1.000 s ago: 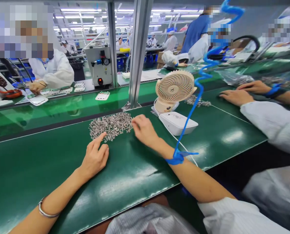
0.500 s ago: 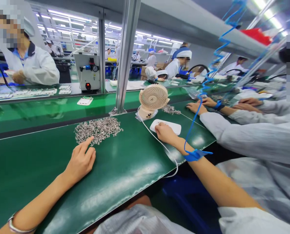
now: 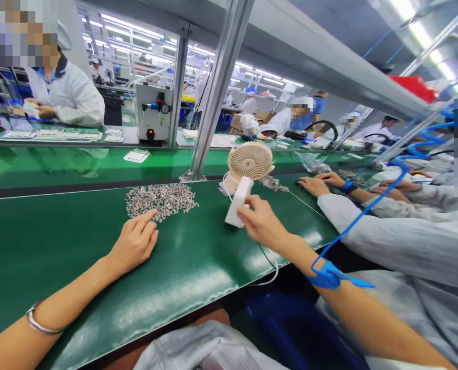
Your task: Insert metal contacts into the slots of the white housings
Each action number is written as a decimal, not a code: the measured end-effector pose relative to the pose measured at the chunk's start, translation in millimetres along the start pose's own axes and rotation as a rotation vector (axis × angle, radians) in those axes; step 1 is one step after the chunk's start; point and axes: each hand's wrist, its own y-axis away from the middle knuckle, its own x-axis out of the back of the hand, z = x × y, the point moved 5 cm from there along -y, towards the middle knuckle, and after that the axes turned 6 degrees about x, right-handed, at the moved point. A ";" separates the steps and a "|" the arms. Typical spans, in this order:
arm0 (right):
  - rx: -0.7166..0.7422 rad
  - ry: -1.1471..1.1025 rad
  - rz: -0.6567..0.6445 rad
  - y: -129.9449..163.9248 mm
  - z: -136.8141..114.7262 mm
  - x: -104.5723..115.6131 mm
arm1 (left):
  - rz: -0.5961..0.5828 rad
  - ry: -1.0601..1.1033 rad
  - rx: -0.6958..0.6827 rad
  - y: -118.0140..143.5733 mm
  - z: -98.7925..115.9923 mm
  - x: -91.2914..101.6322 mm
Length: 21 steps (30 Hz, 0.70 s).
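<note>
My right hand (image 3: pixel 262 221) grips a white plastic housing (image 3: pixel 238 203) between thumb and fingers, holding it tilted on edge above the green mat (image 3: pixel 198 257), in front of the desk fan. A blue wrist strap (image 3: pixel 327 275) with a coiled cord goes round my right wrist. My left hand (image 3: pixel 134 241) rests on the mat, its index finger stretched to the near edge of a pile of small metal parts (image 3: pixel 161 199). The other left fingers are partly curled, and nothing shows in them. A metal bangle (image 3: pixel 40 321) sits on my left forearm.
A beige desk fan (image 3: pixel 250 160) stands behind the housing, its white cable running to the bench edge. Beside it rises a metal post (image 3: pixel 217 97). A white case with a circuit board (image 3: pixel 136 155) lies on the green conveyor. A co-worker's hands (image 3: pixel 316 186) rest at the right.
My right hand has lifted the white housing off the mat, moved it slightly left and tipped it up on edge. My left finger stays at the pile. The view has shifted a little.
</note>
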 end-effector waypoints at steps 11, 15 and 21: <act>0.562 -0.316 -0.102 -3.0 -138.3 30.6 | -0.216 -0.083 -0.242 0.3 32.2 8.3; 0.325 -0.569 -0.111 -1.0 -105.1 23.7 | -0.159 -0.007 -0.317 2.2 58.7 24.6; 0.181 -0.755 -0.153 -7.4 -87.7 21.6 | -0.200 0.058 -0.302 -6.8 109.5 33.0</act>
